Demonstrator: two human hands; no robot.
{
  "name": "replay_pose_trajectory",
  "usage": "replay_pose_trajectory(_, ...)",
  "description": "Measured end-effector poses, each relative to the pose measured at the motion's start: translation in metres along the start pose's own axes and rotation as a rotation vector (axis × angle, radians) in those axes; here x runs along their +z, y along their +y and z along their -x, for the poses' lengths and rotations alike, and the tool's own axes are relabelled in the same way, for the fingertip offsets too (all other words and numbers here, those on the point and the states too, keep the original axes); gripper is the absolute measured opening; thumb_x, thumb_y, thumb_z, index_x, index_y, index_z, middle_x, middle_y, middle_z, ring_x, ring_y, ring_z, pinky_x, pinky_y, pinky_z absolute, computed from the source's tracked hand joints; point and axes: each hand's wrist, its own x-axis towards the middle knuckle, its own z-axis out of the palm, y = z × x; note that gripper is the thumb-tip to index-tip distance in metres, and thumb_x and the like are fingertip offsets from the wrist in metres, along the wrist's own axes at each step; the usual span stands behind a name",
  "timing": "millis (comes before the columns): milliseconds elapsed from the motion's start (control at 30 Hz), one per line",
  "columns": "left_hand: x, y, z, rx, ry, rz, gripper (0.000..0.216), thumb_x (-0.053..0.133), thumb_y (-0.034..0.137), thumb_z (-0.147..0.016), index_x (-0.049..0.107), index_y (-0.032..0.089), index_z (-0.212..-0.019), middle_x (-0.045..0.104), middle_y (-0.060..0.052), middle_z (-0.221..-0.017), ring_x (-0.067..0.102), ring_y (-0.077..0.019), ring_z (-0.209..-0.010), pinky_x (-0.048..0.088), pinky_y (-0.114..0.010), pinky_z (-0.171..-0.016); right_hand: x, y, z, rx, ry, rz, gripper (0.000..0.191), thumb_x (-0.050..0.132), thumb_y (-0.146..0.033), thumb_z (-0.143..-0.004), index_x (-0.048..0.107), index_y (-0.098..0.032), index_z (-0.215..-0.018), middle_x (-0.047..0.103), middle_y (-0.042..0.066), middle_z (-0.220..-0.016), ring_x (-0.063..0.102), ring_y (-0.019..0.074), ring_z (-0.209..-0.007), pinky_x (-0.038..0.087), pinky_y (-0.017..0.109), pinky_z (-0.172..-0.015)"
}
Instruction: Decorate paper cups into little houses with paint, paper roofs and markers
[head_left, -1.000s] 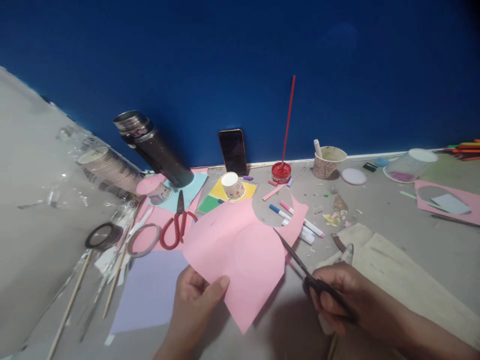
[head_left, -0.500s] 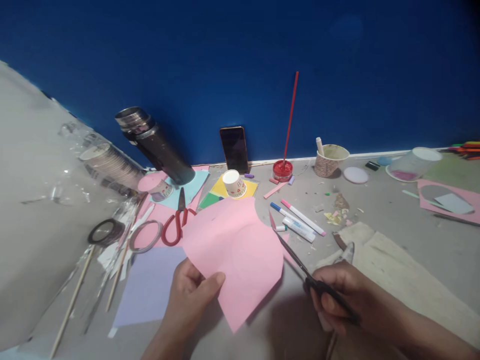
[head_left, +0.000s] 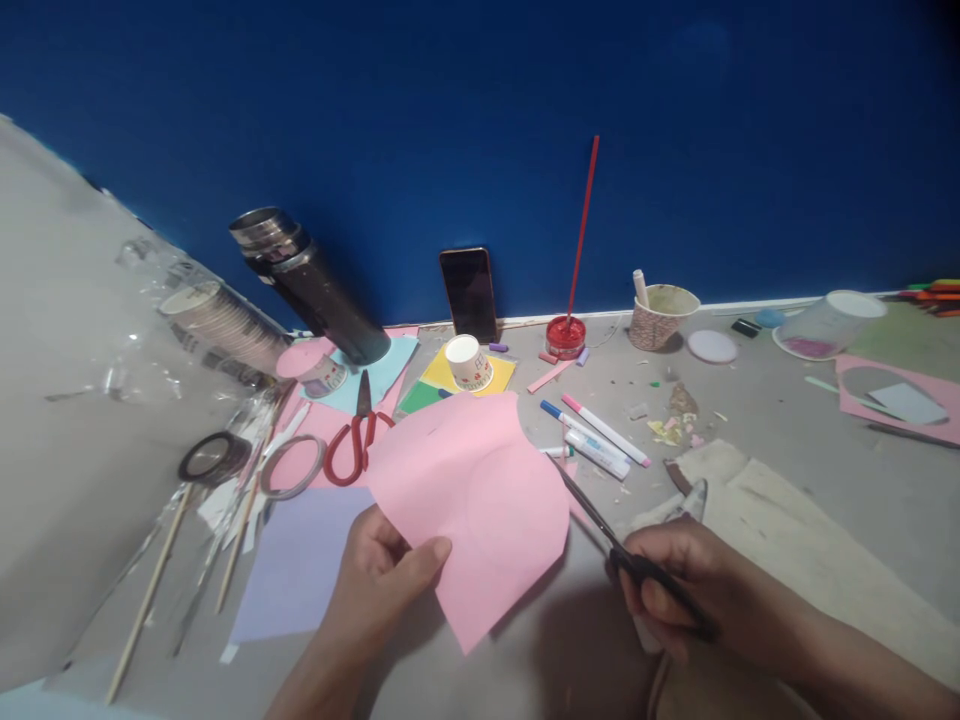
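- Head view: the pink sheet (head_left: 472,490) is held tilted above the grey floor (head_left: 750,430). Its near-left edge is pinched in the grip of the left hand (head_left: 386,580), with the thumb pressed on top and the fingers hidden beneath.
- The grip of the right hand (head_left: 675,590) is closed around the handles of the black scissors (head_left: 600,520). The blades are drawn almost together and pointed up-left along the sheet's right edge; whether paper lies between them cannot be told.
- The sheet's far edge is set just short of a paper cup (head_left: 466,362), and its left edge sits near the red scissors (head_left: 352,445).
- A lilac sheet (head_left: 296,560) is seen under the left hand, and markers (head_left: 600,435) are seen just beyond the blade tips.
- Bare floor is left beneath the sheet's near corner, between the two hands.
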Motion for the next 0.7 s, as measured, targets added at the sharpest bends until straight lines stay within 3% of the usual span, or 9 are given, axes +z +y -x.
replay_pose_trajectory(233,-0.006,0.007,-0.004,0.019,0.000,-0.022,0.036,0.095,0.035,-0.056,0.079,0.014,-0.081,0.076,-0.009,-0.067,0.073,-0.0276,-0.067,0.056,-0.028,-0.055,-0.001,0.004,0.000,0.011,-0.003,-0.098,0.057,0.080,-0.070,-0.076,0.062,-0.017,-0.068,0.054,-0.002,-0.052,0.045,0.0089,-0.046,0.036,0.024,-0.052)
replay_pose_trajectory(367,-0.002,0.010,-0.003,0.025,0.015,-0.032,0.032,0.095,0.033,-0.054,0.077,0.015,-0.074,0.074,-0.008,-0.064,0.069,-0.0242,-0.059,0.053,-0.027,-0.051,-0.002,0.007,0.000,0.021,-0.009,-0.115,0.053,0.080,-0.065,-0.079,0.061,-0.017,-0.067,0.055,-0.002,-0.054,0.045,0.0086,-0.047,0.037,0.024,-0.052)
replay_pose_trajectory(533,0.004,0.012,0.001,0.036,0.116,-0.011,0.030,0.094,0.032,-0.054,0.076,0.015,-0.072,0.071,-0.005,-0.061,0.063,-0.0203,-0.055,0.049,-0.025,-0.050,-0.003,0.006,0.001,-0.014,-0.020,-0.051,0.061,0.073,-0.076,-0.082,0.060,-0.018,-0.068,0.052,-0.002,-0.053,0.047,0.0105,-0.049,0.036,0.025,-0.051)
replay_pose_trajectory(700,-0.006,0.009,-0.003,0.024,0.073,-0.044,0.028,0.093,0.030,-0.054,0.075,0.015,-0.070,0.070,-0.005,-0.059,0.059,-0.0167,-0.051,0.047,-0.023,-0.047,-0.002,0.001,0.001,-0.012,-0.025,0.040,0.063,0.069,-0.078,-0.084,0.060,-0.018,-0.068,0.052,-0.002,-0.053,0.042,0.0089,-0.047,0.033,0.025,-0.051)
